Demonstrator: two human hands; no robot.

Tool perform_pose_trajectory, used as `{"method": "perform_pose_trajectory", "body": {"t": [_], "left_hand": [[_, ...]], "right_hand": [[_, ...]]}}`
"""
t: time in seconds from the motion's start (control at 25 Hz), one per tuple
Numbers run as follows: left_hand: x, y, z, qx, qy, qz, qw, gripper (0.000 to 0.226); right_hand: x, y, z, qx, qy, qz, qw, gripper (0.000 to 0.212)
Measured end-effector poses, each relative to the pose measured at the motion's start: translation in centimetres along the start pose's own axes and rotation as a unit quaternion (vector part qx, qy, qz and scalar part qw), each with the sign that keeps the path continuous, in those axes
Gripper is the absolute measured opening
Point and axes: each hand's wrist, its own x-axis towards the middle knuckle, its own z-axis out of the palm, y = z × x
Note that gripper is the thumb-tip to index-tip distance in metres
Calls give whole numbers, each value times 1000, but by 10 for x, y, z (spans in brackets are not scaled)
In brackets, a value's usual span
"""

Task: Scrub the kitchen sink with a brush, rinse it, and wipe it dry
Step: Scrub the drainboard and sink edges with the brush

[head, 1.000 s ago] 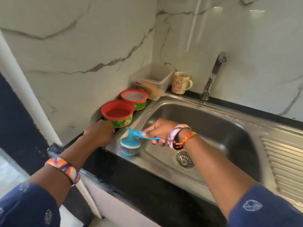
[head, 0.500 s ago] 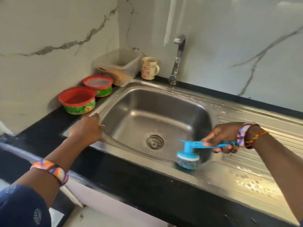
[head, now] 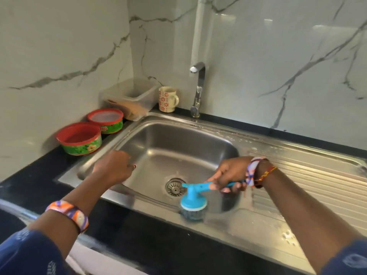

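Right hand (head: 228,175) clamped on blue brush (head: 193,202), bristles pressed to sink (head: 178,143) front rim at 6 o'clock. Left hand (head: 114,167) curled over rim at 9 o'clock, grip unclear. Scrubbing step; next, probably sweeping along the rim.

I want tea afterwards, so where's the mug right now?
In the head view the mug stands on the counter at the back left corner of the sink, between the clear tub and the tap.
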Motion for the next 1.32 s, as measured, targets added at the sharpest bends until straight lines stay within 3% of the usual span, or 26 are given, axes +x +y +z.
{"method": "perform_pose_trajectory", "body": {"t": [0.2, 0.4, 0.56, 0.68, 0.92, 1.16, 1.32], "left_hand": [[27, -58, -43, 2, 80, -8, 997, 30], [71, -111, -76, 54, 75, -55, 994, 35], [101, -127, -69, 54, 54, 6, 997, 36], [113, -127, -54, 51, 37, 69, 996, 41], [121, -128, -45, 84, 9, 78, 993, 46], [113, -122, -51, 100, 27, 70, 992, 40], [113, -122, -50, 97, 29, 70, 992, 38]], "right_hand": [[87, -86, 52, 58, 0, -100, 993, 33], [137, -156, 79, 171, 84, -164, 968, 17], [167, -214, 42, 179, 213, -168, 946, 27], [172, -245, 22, 179, 208, -139, 951, 29], [179, -268, 1, 157, 219, -140, 953, 28], [241, -276, 26, -29, 301, -220, 928, 49], [245, -281, 31, -155, 327, -195, 912, 46]]}}
